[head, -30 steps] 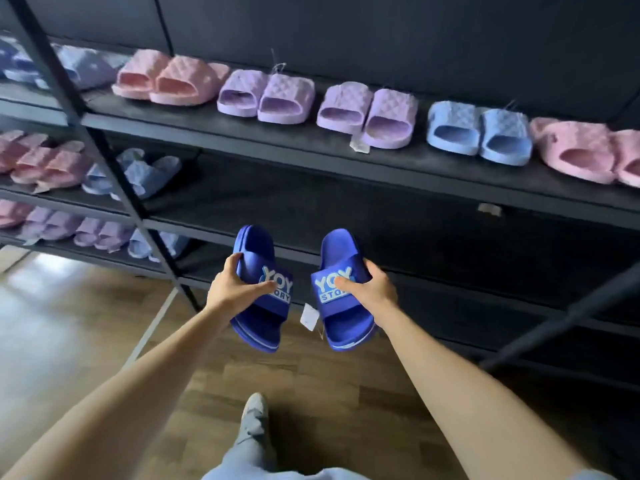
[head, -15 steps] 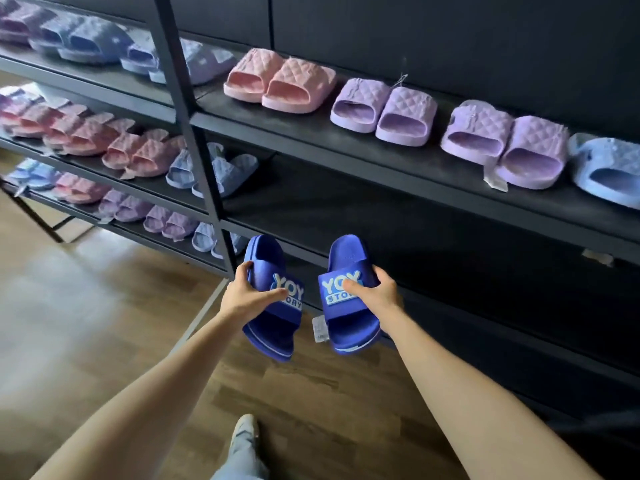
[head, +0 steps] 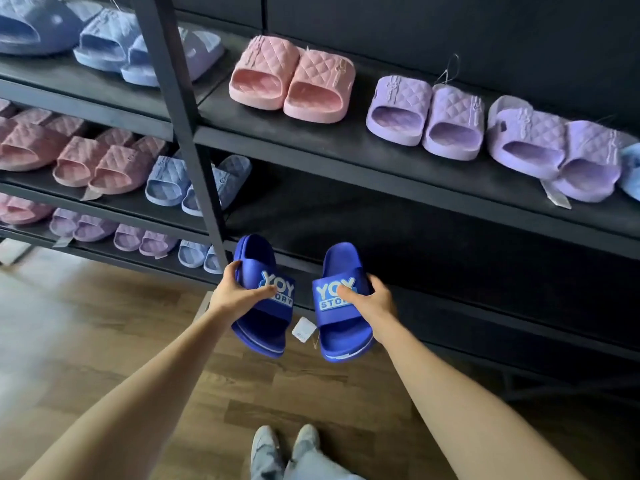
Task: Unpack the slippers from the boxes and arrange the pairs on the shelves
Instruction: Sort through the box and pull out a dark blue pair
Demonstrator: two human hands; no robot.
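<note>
I hold a pair of dark blue slippers with pale "YOY STORY" lettering in front of the black shelving. My left hand [head: 235, 294] grips the left slipper [head: 261, 323] by its strap, thumb on the lettering. My right hand [head: 372, 299] grips the right slipper [head: 341, 332] the same way. A white tag [head: 304, 329] dangles between the two. Both slippers hang toes-up just before the middle shelf [head: 346, 216], whose right bay is dark and bare.
The top shelf [head: 381, 154] carries pink [head: 294, 79] and purple quilted pairs [head: 426, 116]. A black upright post [head: 183, 123] divides the bays; the left bay's shelves hold several pink, blue and purple pairs. Wood floor lies below, my feet [head: 284, 448] near the bottom edge.
The view has swung left and closer to the shelves. Both hands keep the same grip on the blue slippers, which stay side by side at about the same height.
</note>
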